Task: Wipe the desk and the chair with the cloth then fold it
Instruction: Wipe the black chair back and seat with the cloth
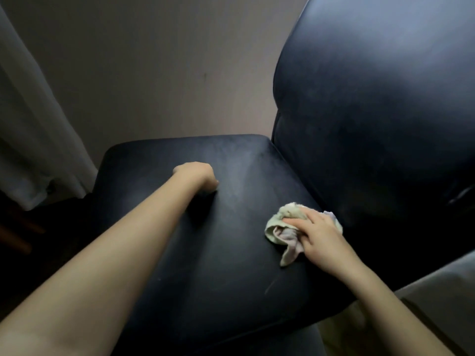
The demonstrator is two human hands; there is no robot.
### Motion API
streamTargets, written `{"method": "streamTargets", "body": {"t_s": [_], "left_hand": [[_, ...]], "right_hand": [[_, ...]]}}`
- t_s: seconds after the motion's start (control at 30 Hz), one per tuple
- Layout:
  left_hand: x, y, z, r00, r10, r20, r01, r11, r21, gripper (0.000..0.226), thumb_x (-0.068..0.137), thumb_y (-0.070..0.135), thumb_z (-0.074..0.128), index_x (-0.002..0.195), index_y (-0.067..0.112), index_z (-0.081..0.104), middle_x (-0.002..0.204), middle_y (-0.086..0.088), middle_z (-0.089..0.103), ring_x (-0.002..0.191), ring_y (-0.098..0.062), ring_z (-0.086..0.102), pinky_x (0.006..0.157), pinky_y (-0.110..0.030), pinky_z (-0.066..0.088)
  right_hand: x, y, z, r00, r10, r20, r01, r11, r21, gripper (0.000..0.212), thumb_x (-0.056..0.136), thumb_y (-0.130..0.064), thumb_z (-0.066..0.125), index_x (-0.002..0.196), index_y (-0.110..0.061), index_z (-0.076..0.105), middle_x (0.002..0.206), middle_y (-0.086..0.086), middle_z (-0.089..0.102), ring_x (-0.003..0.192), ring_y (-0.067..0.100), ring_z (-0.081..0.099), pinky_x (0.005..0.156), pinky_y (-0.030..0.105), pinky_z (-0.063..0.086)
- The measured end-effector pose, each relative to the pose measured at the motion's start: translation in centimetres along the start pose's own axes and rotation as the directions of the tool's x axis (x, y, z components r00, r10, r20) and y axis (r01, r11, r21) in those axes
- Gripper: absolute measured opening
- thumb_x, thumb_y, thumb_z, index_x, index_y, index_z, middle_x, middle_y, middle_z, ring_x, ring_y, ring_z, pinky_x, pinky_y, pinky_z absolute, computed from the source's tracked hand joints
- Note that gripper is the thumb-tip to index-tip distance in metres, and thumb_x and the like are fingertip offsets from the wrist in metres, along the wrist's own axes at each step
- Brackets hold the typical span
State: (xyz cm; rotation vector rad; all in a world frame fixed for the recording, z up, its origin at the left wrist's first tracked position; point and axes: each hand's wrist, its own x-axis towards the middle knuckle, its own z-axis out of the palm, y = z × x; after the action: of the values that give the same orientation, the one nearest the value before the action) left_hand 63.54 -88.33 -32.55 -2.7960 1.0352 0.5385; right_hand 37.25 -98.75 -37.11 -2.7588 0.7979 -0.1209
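Chair stage judged under way: right grip [318, 235] clamped on bunched cloth [289, 212] on chair seat [218, 253], right of centre; left grip [196, 176] fisted, empty, mid-seat; folding not yet done.

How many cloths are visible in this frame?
1. The crumpled pale cloth lies on the chair seat near the backrest, gripped by the right hand. Others may lie outside this view.
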Motion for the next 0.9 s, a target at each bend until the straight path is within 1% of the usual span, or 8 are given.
{"method": "streamTargets", "body": {"t_s": [0.07, 0.13, 0.27, 0.4, 0.6, 0.67, 0.83, 0.9], "left_hand": [[0.5, 0.9, 0.5, 1.000, -0.004, -0.011, 0.005, 1.000, 0.031, 0.053, 0.091, 0.054, 0.040, 0.135, 0.025, 0.047, 0.140, -0.004, 0.046, 0.125, -0.029, 0.046, 0.097, -0.039, 0.040], [0.9, 1.5, 0.5, 1.000, -0.019, -0.025, 0.020, 0.999, 0.047, 0.054, 0.092, 0.055, 0.039, 0.135, 0.024, 0.047, 0.139, -0.004, 0.046, 0.125, -0.029, 0.045, 0.092, -0.037, 0.040], [1.5, 2.0, 0.0, 1.000, -0.008, -0.005, 0.008, 0.998, 0.068, 0.046, 0.090, 0.051, 0.044, 0.123, 0.021, 0.054, 0.127, -0.004, 0.054, 0.115, -0.027, 0.051, 0.077, -0.033, 0.039], [2.0, 1.7, 0.0, 1.000, 0.012, -0.010, -0.011, 0.996, 0.091, 0.047, 0.088, 0.056, 0.045, 0.117, 0.021, 0.057, 0.120, -0.002, 0.057, 0.111, -0.027, 0.053, 0.075, -0.031, 0.040], [1.9, 2.2, 0.6, 0.998, -0.039, -0.046, 0.043, 0.996, 0.076, 0.048, 0.086, 0.060, 0.048, 0.110, 0.020, 0.057, 0.116, -0.003, 0.058, 0.109, -0.026, 0.054, 0.072, -0.030, 0.039], [1.7, 2.3, 0.6, 0.997, -0.050, -0.058, 0.054, 0.997, 0.062, 0.046, 0.086, 0.060, 0.049, 0.105, 0.018, 0.056, 0.116, -0.005, 0.058, 0.108, -0.027, 0.055, 0.071, -0.030, 0.039], [1.3, 2.2, 1.2, 0.990, -0.087, -0.111, 0.095, 0.993, 0.074, 0.057, 0.086, 0.063, 0.046, 0.116, 0.016, 0.057, 0.120, -0.006, 0.059, 0.111, -0.027, 0.055, 0.073, -0.031, 0.039], [1.1, 2.4, 1.2, 0.988, -0.104, -0.118, 0.114, 0.990, 0.082, 0.058, 0.087, 0.063, 0.046, 0.118, 0.016, 0.056, 0.121, -0.006, 0.058, 0.112, -0.027, 0.054, 0.073, -0.031, 0.039]], "right_hand": [[1.5, 1.2, -0.5, 0.997, 0.072, -0.001, -0.072, 0.997, 0.014, 0.047, 0.084, -0.027, 0.041, 0.126, -0.030, 0.059, 0.145, -0.002, 0.041, 0.132, 0.025, 0.036, 0.111, 0.031, 0.019], [3.9, 1.5, -1.0, 0.994, 0.105, 0.016, -0.106, 0.994, 0.041, 0.045, 0.088, -0.013, 0.051, 0.130, -0.026, 0.056, 0.146, 0.004, 0.039, 0.133, 0.025, 0.036, 0.111, 0.032, 0.023], [10.0, 1.2, -1.1, 0.988, 0.154, 0.003, -0.154, 0.983, 0.102, 0.041, 0.089, -0.024, 0.056, 0.130, -0.030, 0.056, 0.139, 0.010, 0.042, 0.124, 0.033, 0.045, 0.104, 0.033, 0.033], [17.3, 1.1, -0.7, 0.980, 0.197, 0.015, -0.198, 0.976, 0.096, 0.041, 0.093, -0.033, 0.050, 0.133, -0.030, 0.051, 0.130, 0.011, 0.044, 0.118, 0.033, 0.048, 0.099, 0.034, 0.036], [26.4, -2.0, -0.7, 0.926, 0.376, -0.034, -0.378, 0.922, -0.086, 0.039, 0.093, -0.018, 0.050, 0.132, -0.009, 0.049, 0.133, 0.012, 0.049, 0.122, 0.032, 0.049, 0.093, 0.038, 0.045], [28.0, -3.0, -0.7, 0.936, 0.349, -0.043, -0.352, 0.930, -0.108, 0.037, 0.093, -0.016, 0.050, 0.129, -0.008, 0.050, 0.131, 0.011, 0.050, 0.122, 0.031, 0.049, 0.092, 0.038, 0.045], [29.6, -4.5, 0.7, 0.982, 0.161, -0.103, -0.168, 0.983, -0.068, 0.042, 0.084, -0.024, 0.051, 0.124, -0.011, 0.050, 0.127, 0.010, 0.047, 0.122, 0.034, 0.046, 0.096, 0.043, 0.044], [29.0, -4.3, 0.6, 0.991, 0.086, -0.101, -0.094, 0.993, -0.076, 0.038, 0.083, -0.026, 0.051, 0.118, -0.011, 0.055, 0.123, 0.011, 0.047, 0.118, 0.034, 0.047, 0.095, 0.039, 0.043]]}}
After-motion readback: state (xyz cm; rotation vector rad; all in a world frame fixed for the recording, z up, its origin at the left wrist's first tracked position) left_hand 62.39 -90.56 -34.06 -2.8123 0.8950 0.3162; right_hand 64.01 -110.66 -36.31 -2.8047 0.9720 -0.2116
